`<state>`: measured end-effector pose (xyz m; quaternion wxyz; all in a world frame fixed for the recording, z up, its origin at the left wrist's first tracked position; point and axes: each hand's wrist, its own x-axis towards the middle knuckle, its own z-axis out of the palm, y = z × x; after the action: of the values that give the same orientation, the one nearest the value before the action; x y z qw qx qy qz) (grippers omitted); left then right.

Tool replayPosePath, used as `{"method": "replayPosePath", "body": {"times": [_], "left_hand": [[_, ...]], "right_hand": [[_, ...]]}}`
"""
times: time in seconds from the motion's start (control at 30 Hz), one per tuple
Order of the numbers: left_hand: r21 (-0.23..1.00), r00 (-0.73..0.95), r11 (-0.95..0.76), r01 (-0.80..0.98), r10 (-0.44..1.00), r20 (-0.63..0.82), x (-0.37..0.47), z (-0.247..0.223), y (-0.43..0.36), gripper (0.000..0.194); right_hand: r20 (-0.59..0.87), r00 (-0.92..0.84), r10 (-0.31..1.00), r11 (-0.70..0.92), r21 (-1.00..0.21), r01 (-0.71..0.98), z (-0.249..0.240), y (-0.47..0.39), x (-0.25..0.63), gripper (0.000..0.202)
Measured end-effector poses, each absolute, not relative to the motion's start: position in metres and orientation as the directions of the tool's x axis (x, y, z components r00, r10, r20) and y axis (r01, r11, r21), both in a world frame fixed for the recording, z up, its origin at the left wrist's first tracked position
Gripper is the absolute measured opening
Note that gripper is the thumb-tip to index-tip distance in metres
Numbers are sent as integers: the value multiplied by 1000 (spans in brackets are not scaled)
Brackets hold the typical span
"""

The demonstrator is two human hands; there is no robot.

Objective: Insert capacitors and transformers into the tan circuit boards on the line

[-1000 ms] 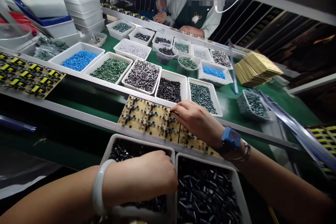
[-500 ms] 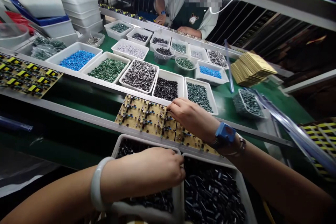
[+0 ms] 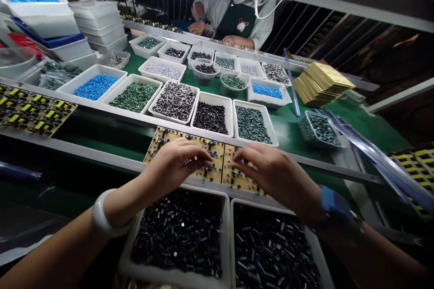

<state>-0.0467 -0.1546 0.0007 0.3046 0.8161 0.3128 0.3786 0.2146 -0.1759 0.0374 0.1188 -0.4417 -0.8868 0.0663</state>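
My left hand (image 3: 179, 158) is above a tan circuit board (image 3: 162, 137) set in the rail, thumb and fingertips drawn together in a pinch. Over the neighbouring circuit board (image 3: 233, 185) is my right hand (image 3: 267, 165), also pinching, its tips close to the board's left side. Whatever either pinch holds is too small to make out. Small dark, blue and silver parts stand on both boards. Below my hands are two white bins, a left bin (image 3: 226, 235) and a right bin (image 3: 313, 239), full of black cylindrical capacitors (image 3: 179, 235).
Beyond the rail, white trays hold blue parts (image 3: 96, 86), green parts (image 3: 134, 96), black parts (image 3: 212, 117) and others. A board with yellow parts (image 3: 34, 108) lies left. Stacked tan boards (image 3: 322, 83) stand right. A co-worker (image 3: 233, 20) sits opposite under a lamp.
My left hand has risen from the left capacitor bin to the board. My right hand has shifted right, from the left board to the right one. The view has moved slightly.
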Motion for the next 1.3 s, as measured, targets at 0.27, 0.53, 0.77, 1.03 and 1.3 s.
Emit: {"method": "replayPosePath", "body": {"times": [0.27,0.53,0.77,1.03,1.3], "left_hand": [[818,512,-512,264,793,331,-34,-12,-123,13],[626,588,-626,465,747,310,6,0,-105,7],[387,636,-672,632,734,238,33,2,-96,10],[311,694,-733,605,677,246,33,1,-95,18],[269,673,-731,628,683,284,34,-3,-97,22]], "right_hand": [[-457,-630,628,553,-308,774,-3,-273,235,30],[-292,-726,623,646,-331,688,-13,-279,236,29],[-128,-711,691,610,-424,669,-7,-284,248,3],[14,-676,736,588,-508,629,-7,-280,254,18],[67,-638,767,562,-550,618,9,-270,253,14]]}}
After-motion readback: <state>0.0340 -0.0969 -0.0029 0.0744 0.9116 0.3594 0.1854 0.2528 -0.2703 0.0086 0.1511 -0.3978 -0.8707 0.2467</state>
